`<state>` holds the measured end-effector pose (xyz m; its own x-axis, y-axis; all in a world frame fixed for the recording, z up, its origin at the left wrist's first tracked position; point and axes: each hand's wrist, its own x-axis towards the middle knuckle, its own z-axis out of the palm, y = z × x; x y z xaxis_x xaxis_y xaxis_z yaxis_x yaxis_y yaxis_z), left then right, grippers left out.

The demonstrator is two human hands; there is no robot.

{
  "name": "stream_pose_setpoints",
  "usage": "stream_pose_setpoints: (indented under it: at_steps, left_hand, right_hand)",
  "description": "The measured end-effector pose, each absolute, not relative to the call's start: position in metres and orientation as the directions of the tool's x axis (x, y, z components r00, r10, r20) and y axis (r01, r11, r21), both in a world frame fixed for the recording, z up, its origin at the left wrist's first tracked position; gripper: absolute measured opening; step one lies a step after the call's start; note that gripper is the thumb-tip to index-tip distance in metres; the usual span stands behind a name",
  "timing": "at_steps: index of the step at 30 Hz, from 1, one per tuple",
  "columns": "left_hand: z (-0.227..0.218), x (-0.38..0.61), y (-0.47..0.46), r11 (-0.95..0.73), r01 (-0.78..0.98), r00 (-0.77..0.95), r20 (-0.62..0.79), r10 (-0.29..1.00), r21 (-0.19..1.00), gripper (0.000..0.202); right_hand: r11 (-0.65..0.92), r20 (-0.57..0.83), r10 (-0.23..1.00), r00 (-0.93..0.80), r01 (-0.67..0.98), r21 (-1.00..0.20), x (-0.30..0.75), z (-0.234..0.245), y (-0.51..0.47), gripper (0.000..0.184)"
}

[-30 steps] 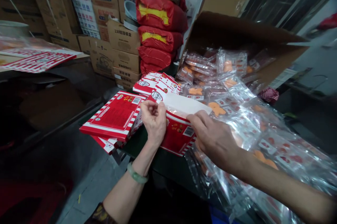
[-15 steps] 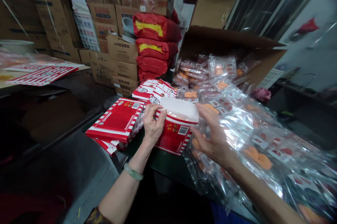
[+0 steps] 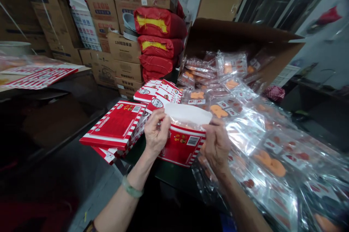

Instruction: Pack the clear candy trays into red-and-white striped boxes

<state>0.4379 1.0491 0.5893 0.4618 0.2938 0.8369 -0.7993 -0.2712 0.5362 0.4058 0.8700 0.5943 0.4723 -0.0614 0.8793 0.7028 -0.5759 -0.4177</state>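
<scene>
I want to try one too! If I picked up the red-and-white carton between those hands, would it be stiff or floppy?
The red-and-white carton probably feels fairly stiff, because it looks flat and straight-edged. Its white flap may bend easily, since it looks thin. Tipping it might let the clear plastic inside slide out, because it's open above.

Right hand (image 3: 216, 143): fingers spread apart half a second ago, now closed on the red-and-white packet (image 3: 180, 148) at its upper right corner. White flap (image 3: 188, 114): right end now drawn out toward that same hand.
</scene>
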Motion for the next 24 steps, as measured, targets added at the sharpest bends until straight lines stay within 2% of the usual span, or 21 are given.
stream_pose_setpoints:
  at_steps: [1, 3, 4, 5, 6, 7, 9, 10, 12, 15, 18, 21, 24]
  left_hand:
    - [0.589, 0.439, 1.051, -0.228, -0.795, 0.498, 0.819, 0.285, 0.562, 0.014]
    - [0.587, 0.441, 1.054, -0.108, -0.773, 0.583, 0.767, 0.268, 0.625, 0.015]
    - [0.586, 0.442, 1.055, -0.036, -0.755, 0.624, 0.735, 0.265, 0.654, 0.015]
    - [0.586, 0.443, 1.055, 0.045, -0.736, 0.661, 0.703, 0.262, 0.675, 0.013]
    - [0.586, 0.444, 1.056, 0.13, -0.718, 0.69, 0.677, 0.257, 0.683, 0.013]
    - [0.586, 0.445, 1.056, 0.204, -0.706, 0.708, 0.662, 0.246, 0.678, 0.02]
    - [0.588, 0.446, 1.057, 0.284, -0.701, 0.711, 0.673, 0.205, 0.654, 0.033]
    - [0.588, 0.447, 1.058, 0.294, -0.716, 0.692, 0.7, 0.176, 0.634, 0.032]
    - [0.589, 0.448, 1.061, 0.285, -0.756, 0.639, 0.758, 0.128, 0.589, 0.017]
    - [0.588, 0.451, 1.063, 0.328, -0.773, 0.599, 0.795, 0.098, 0.543, 0.004]
    - [0.586, 0.453, 1.058, 0.375, -0.734, 0.647, 0.75, 0.133, 0.567, 0.013]
    - [0.587, 0.451, 1.049, 0.399, -0.731, 0.666, 0.705, 0.242, 0.553, 0.026]
    - [0.589, 0.447, 1.045, 0.221, -0.821, 0.57, 0.74, 0.358, 0.526, 0.014]
  right_hand:
    - [-0.51, 0.831, -0.132, 0.54, 0.682, -0.524, 0.404, 0.597, 0.872, 0.013]
    - [-0.258, 0.68, -0.269, 0.682, 0.629, -0.733, 0.402, 0.6, 0.877, 0.007]
    - [-0.106, 0.598, -0.299, 0.743, 0.597, -0.795, 0.402, 0.602, 0.879, 0.008]
    - [0.023, 0.523, -0.293, 0.8, 0.553, -0.833, 0.402, 0.603, 0.879, 0.017]
    - [0.106, 0.468, -0.249, 0.848, 0.504, -0.857, 0.403, 0.605, 0.878, 0.024]
    - [0.126, 0.444, -0.18, 0.878, 0.468, -0.875, 0.403, 0.607, 0.875, 0.027]
    - [0.011, 0.488, -0.038, 0.872, 0.489, -0.872, 0.405, 0.612, 0.863, 0.021]
    - [-0.071, 0.531, 0.033, 0.847, 0.532, -0.844, 0.406, 0.614, 0.856, 0.018]
    - [-0.183, 0.607, 0.168, 0.777, 0.629, -0.755, 0.406, 0.618, 0.842, 0.019]
    - [-0.183, 0.615, 0.311, 0.724, 0.681, -0.709, 0.406, 0.619, 0.83, 0.026]
    - [-0.125, 0.589, 0.273, 0.761, 0.635, -0.763, 0.405, 0.614, 0.836, 0.027]
    - [-0.065, 0.544, 0.074, 0.836, 0.548, -0.834, 0.405, 0.607, 0.851, 0.022]
    - [0.012, 0.505, -0.049, 0.861, 0.507, -0.862, 0.405, 0.605, 0.862, 0.017]
